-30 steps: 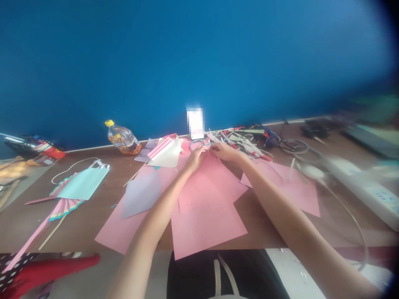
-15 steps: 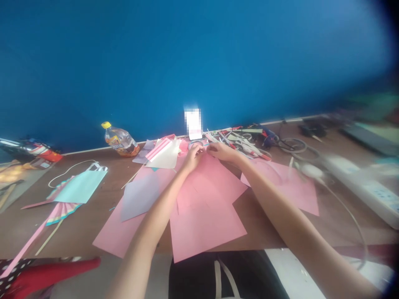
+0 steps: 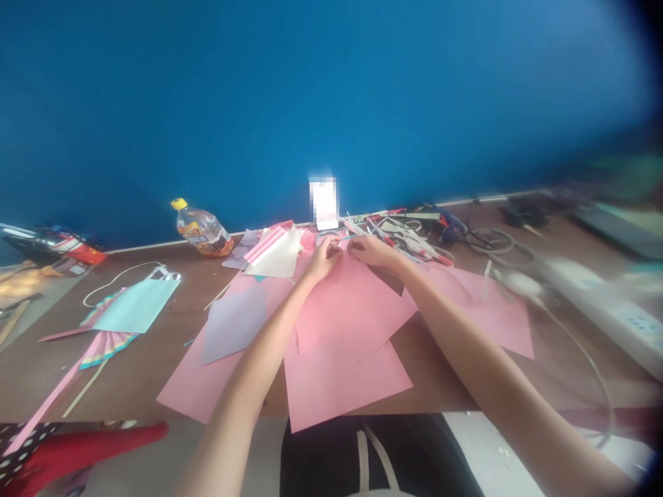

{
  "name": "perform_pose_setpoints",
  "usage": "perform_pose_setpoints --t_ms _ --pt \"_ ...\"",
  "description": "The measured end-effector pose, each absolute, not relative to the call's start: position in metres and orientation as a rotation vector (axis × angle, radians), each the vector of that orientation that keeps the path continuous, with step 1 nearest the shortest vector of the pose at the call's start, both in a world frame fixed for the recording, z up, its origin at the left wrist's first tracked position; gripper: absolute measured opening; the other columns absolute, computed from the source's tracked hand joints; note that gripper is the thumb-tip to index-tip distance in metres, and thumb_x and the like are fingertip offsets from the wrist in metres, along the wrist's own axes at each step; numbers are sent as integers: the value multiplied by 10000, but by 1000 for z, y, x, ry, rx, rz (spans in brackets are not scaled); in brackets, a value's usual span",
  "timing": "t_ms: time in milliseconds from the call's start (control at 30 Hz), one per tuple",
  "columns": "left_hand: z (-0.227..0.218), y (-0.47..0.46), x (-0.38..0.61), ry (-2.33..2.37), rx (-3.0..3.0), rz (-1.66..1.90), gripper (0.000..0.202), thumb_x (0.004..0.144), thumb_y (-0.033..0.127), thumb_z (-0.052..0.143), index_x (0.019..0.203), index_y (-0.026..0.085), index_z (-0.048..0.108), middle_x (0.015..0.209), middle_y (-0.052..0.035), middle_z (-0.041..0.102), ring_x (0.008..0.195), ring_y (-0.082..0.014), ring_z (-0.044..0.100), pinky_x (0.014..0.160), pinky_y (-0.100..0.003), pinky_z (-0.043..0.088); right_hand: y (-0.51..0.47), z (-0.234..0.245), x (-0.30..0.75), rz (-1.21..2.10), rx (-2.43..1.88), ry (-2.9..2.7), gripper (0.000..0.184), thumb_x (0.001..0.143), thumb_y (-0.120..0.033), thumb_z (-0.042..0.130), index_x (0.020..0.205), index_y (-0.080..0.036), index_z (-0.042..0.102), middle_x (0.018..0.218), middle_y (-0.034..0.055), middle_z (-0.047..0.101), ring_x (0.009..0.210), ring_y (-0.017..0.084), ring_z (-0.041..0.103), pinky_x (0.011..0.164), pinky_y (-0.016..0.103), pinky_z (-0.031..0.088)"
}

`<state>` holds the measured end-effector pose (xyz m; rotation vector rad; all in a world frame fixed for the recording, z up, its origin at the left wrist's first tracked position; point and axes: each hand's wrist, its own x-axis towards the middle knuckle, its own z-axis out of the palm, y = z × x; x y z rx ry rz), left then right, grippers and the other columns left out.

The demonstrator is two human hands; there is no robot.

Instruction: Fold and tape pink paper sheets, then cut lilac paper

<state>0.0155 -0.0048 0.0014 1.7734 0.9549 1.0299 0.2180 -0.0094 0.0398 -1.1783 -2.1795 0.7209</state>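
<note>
Both arms stretch far across a brown table. My left hand (image 3: 324,259) and my right hand (image 3: 371,251) meet at the far corner of a pink paper sheet (image 3: 352,304), fingers pinched on its edge. That sheet lies on top of other pink sheets (image 3: 342,376). A lilac sheet (image 3: 233,321) lies to the left of my left forearm. Blur hides the exact grip.
A plastic bottle (image 3: 203,232) lies on its side by the blue wall. A pale blue paper bag (image 3: 135,305) and folded fans (image 3: 106,343) are at the left. A phone (image 3: 324,202) stands against the wall. Tools and cables (image 3: 440,235) clutter the right back; a power strip (image 3: 616,314) is at the right.
The far corner of the top pink sheet has lifted and shifted slightly to the right under my fingers. Both hands stay in the same place.
</note>
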Motion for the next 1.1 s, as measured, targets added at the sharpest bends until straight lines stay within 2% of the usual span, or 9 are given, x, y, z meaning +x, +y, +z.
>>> perform_pose_setpoints --t_ms 133,233,467,700,767,933,1100 --pt "3 -4 16 951 1750 1019 360 845 302 648 1170 189 544 1018 -73 621 913 -165 607 855 -308 465 -8 38 216 727 -1133 -2158 153 798 -262 504 829 -174 625 749 36 620 662 155 514 637 281 358" --pt "9 -3 16 957 1736 998 319 820 291 665 1105 171 588 1088 -92 618 939 -167 604 872 -311 469 -10 39 215 662 -1130 -2152 131 782 -228 521 808 -167 633 761 44 640 683 157 542 653 274 377" --pt "27 -2 7 952 1727 890 297 796 337 688 1015 141 643 1046 -103 647 949 -204 623 845 -333 482 -9 40 214 635 -1033 -2219 131 794 -236 560 796 -188 681 745 25 658 677 152 548 683 276 388" --pt "36 -4 -3 854 1772 779 330 779 359 708 1020 159 601 1051 -85 633 903 -175 611 818 -308 460 -12 45 208 618 -987 -2274 125 781 -199 554 752 -193 675 736 28 658 680 155 551 665 274 400" --pt "35 -2 -4 821 1773 776 331 763 366 724 980 168 573 1008 -67 620 887 -167 600 797 -294 449 -12 46 207 589 -984 -2292 124 776 -196 563 752 -193 684 737 27 667 679 155 554 668 273 401" --pt "34 -4 -5 863 1676 737 369 765 422 726 932 204 480 759 21 546 695 -123 523 656 -250 372 -14 50 206 529 -974 -2311 142 762 -179 568 750 -190 709 758 34 697 663 149 551 665 274 400" --pt "35 -7 -2 876 1593 734 445 739 486 747 895 217 428 702 39 506 632 -118 485 630 -257 339 -18 56 205 510 -970 -2334 170 741 -160 561 738 -200 727 764 35 707 673 157 557 648 273 391"
